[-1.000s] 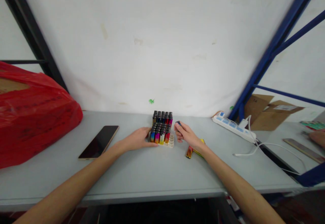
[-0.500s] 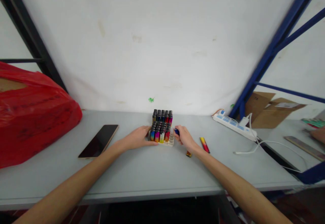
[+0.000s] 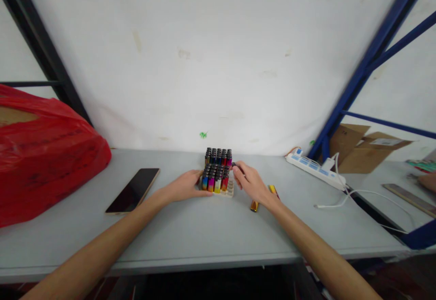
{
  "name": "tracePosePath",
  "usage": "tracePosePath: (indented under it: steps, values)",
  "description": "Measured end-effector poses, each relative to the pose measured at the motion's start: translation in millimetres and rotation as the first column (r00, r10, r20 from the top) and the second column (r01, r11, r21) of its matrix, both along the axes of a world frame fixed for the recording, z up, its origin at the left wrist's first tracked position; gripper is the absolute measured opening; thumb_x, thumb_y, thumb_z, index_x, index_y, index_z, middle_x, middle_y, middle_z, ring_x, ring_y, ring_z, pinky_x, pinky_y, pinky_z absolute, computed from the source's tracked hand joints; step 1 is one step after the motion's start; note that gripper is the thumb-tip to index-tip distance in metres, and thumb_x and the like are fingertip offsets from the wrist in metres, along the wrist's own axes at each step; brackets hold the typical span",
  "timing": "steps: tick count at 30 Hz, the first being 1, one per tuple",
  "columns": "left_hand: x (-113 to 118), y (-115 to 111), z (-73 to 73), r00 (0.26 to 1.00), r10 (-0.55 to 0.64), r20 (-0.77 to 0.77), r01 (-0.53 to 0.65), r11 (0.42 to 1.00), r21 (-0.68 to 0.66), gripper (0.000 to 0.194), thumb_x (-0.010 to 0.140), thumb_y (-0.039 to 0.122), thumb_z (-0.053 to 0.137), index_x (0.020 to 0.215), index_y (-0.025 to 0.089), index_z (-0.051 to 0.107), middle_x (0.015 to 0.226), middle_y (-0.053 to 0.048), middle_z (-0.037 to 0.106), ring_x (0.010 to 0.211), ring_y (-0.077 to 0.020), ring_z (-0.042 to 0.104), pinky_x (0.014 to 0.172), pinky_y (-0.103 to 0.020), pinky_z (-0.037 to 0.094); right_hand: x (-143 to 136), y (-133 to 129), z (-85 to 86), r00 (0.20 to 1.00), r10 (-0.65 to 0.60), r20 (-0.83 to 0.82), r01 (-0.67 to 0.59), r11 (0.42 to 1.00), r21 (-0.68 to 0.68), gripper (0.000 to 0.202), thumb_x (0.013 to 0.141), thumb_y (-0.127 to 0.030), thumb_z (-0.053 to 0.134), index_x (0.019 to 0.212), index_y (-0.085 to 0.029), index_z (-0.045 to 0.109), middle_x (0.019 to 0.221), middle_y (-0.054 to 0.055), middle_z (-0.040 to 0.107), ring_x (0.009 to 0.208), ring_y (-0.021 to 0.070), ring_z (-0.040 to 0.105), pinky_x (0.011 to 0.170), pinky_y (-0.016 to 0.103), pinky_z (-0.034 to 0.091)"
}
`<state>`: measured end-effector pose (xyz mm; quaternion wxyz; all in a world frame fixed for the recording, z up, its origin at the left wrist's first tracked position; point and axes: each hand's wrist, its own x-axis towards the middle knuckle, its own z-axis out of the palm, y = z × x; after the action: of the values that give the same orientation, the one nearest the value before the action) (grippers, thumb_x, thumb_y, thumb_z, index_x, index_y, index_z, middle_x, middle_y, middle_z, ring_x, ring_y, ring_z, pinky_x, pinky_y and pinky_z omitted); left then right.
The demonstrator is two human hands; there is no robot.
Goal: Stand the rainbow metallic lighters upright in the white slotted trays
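Observation:
In the head view, several upright lighters (image 3: 211,184) with black tops and multicoloured bodies fill most of a pale tray (image 3: 225,194). Vacant sockets show along its right side. My left hand (image 3: 186,185) grips the tray's left end, thumb along the front edge. At the right end, my right hand (image 3: 250,181) is closed on a lighter, held beside the back of the vacant column; only its dark end shows, and the fingers hide the rest. A gold lighter (image 3: 254,206) and a yellow-and-red lighter (image 3: 273,189) lie on the table near my right wrist, the latter partly covered.
A phone (image 3: 133,191) lies left of the tray on the grey table (image 3: 204,236). Farther left is a red plastic bag (image 3: 51,154). On the right are a white power strip (image 3: 315,169), cables, a cardboard box (image 3: 366,152) and another person's hand (image 3: 428,181) at the edge.
My right hand has moved slightly up and back along the tray's right side with its lighter. It now covers more of the yellow-and-red lighter and less of the gold one.

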<state>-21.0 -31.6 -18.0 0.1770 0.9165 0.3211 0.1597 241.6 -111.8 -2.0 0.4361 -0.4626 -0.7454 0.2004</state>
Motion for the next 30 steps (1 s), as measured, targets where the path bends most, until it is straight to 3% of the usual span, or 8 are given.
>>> tracePosePath:
  steps: [3, 5, 9, 16, 30]
  values:
    - [-0.2, 0.1, -1.4, 1.000, 0.005, 0.019, -0.005, 1.000, 0.000, 0.064, 0.080, 0.067, 0.070, 0.122, 0.020, 0.066, 0.120, -0.010, 0.072, 0.108, -0.0312, 0.068, 0.096, -0.038, 0.051, 2.8, -1.0, 3.2, 0.973, -0.038, 0.227, -0.011, 0.977, 0.212, 0.031, 0.103, -0.048, 0.049, 0.098, -0.019, 0.060, 0.095, 0.007, 0.061, 0.087, 0.0190, 0.057, 0.081, 0.032, 0.045]
    - [-0.4, 0.2, -2.1, 1.000, 0.008, 0.020, -0.008, 1.000, 0.000, 0.063, 0.080, 0.067, 0.071, 0.123, 0.020, 0.066, 0.121, -0.010, 0.072, 0.110, -0.0313, 0.067, 0.098, -0.039, 0.051, 3.5, 0.2, 1.6, 0.953, -0.048, 0.300, -0.029, 0.968, 0.248, 0.030, 0.103, -0.045, 0.052, 0.093, -0.019, 0.061, 0.090, 0.006, 0.062, 0.084, 0.0186, 0.057, 0.079, 0.031, 0.045]
    - [-0.5, 1.2, -3.2, 1.000, 0.016, 0.006, -0.016, 1.000, 0.005, 0.067, 0.079, 0.068, 0.071, 0.125, 0.020, 0.065, 0.124, -0.011, 0.071, 0.113, -0.0322, 0.066, 0.099, -0.040, 0.051, 2.8, 1.8, -4.3, 0.960, -0.032, 0.279, -0.008, 0.990, 0.143, 0.030, 0.101, -0.046, 0.057, 0.086, -0.020, 0.059, 0.070, -0.001, 0.062, 0.062, 0.0143, 0.055, 0.062, 0.026, 0.042]
    - [0.5, 0.4, -2.7, 1.000, 0.018, 0.007, -0.018, 1.000, 0.013, 0.064, 0.079, 0.067, 0.072, 0.123, 0.021, 0.066, 0.124, -0.010, 0.072, 0.113, -0.0325, 0.067, 0.099, -0.041, 0.051, -0.3, 5.3, -9.9, 0.956, 0.061, 0.286, -0.076, 0.996, 0.042, 0.037, 0.098, -0.055, 0.059, 0.085, -0.020, 0.056, 0.072, 0.001, 0.068, 0.062, 0.0149, 0.061, 0.059, 0.024, 0.041]
    - [0.0, 1.5, -3.4, 1.000, 0.029, -0.006, -0.029, 1.000, -0.002, 0.068, 0.078, 0.070, 0.071, 0.123, 0.020, 0.065, 0.122, -0.012, 0.071, 0.113, -0.0328, 0.065, 0.099, -0.040, 0.051, -3.0, 9.9, -21.6, 0.949, 0.049, 0.313, -0.085, 0.991, 0.103, 0.044, 0.099, -0.060, 0.054, 0.085, -0.019, 0.058, 0.072, 0.001, 0.064, 0.060, 0.0130, 0.053, 0.061, 0.024, 0.040]
